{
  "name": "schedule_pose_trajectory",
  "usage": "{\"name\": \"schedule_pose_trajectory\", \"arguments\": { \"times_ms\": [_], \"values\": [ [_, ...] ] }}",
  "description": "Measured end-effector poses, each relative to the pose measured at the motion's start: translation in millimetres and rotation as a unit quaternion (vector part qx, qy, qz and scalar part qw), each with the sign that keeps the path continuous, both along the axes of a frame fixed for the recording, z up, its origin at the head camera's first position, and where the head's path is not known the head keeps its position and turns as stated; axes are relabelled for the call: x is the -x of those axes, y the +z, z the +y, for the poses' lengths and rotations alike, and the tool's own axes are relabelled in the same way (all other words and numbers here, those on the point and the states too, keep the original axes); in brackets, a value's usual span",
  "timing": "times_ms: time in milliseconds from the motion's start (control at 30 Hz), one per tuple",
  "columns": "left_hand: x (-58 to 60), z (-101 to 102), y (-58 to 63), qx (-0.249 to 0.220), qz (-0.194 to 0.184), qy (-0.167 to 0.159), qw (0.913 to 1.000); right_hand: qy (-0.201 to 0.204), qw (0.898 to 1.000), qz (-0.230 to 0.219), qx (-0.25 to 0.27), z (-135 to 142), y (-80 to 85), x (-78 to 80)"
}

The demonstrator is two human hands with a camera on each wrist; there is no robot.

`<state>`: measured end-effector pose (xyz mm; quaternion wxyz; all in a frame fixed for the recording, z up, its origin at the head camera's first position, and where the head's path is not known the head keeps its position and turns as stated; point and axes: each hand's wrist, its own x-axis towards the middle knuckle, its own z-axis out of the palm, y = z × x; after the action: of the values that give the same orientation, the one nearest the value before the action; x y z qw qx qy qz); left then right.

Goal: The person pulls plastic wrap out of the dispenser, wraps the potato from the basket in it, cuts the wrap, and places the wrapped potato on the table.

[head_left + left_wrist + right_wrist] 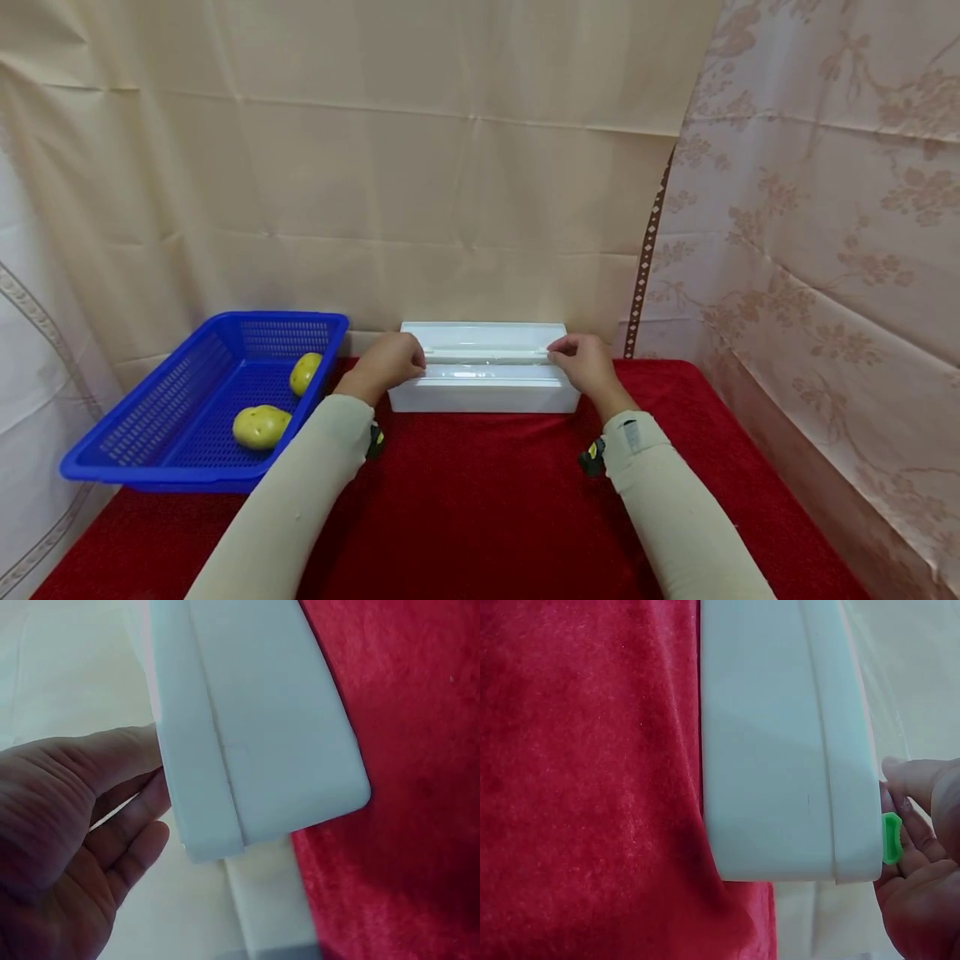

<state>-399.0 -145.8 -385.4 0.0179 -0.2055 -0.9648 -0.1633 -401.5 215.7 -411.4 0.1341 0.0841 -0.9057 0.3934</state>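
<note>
A long white box (483,397) stands on the red cloth with its lid (483,335) raised at the back, and shiny clear film (457,372) shows inside. Across it runs a slim white bar (487,357). My left hand (392,360) has thumb and fingertips at the bar's left end. At the other end my right hand (587,363) pinches with thumb and forefinger. The box's end hides the left fingertips in the left wrist view. Beside the right fingers, a small green piece (891,838) sits against the box's rim. I cannot tell exactly what the fingertips grip.
To the left is a blue plastic basket (187,473) holding two potatoes, one (261,427) nearer and one (305,374) farther back. The red cloth (480,508) covers the table. A beige curtain (420,183) hangs close behind the box, a floral one (840,250) at the right.
</note>
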Motion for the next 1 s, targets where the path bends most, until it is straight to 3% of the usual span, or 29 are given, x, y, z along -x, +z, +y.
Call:
{"name": "schedule_pose_trajectory", "arguments": {
  "times_ms": [167, 567, 1000],
  "values": [
    [2.7, 0, 4.8, 0.046, 0.002, -0.011, 0.9989, -0.009, 1.000, 0.003, -0.001, -2, -2.2, 2.1],
    [11.3, -3, 3.1, 0.056, 0.015, -0.049, 0.9971, -0.030, 0.999, -0.023, 0.007, -5, -3.1, 1.4],
    [7.4, 5, 1.4, 0.115, 0.078, -0.047, 0.9891, -0.021, 1.000, -0.011, 0.004, -4, -3.9, 0.7]
  ]
}}
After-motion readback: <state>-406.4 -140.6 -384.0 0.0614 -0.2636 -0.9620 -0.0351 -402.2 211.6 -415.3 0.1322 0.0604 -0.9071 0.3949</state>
